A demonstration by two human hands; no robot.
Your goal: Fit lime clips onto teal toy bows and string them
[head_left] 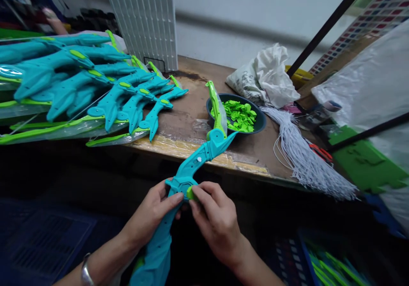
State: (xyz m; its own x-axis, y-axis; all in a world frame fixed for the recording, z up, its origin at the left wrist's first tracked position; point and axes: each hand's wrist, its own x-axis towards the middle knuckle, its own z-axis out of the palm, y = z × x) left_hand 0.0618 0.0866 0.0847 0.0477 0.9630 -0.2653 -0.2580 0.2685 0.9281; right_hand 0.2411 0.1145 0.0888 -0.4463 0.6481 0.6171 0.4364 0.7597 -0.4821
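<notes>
A teal toy bow (197,157) with a green tip runs from my lap up over the table edge. My left hand (150,213) is closed round its middle grip. My right hand (213,213) pinches a small green piece (191,192) against that grip. The bow's upper limb, in a clear sleeve, leans on a dark bowl (262,122) filled with several small green pieces (239,114).
Several finished teal bows (96,85) are stacked on the left of the wooden table (188,119). A bundle of white cords (303,158) lies right of the bowl, with a crumpled white bag (268,75) behind. Red-handled scissors (321,152), a white grid panel (143,21) and plastic-wrapped goods (367,85) stand around.
</notes>
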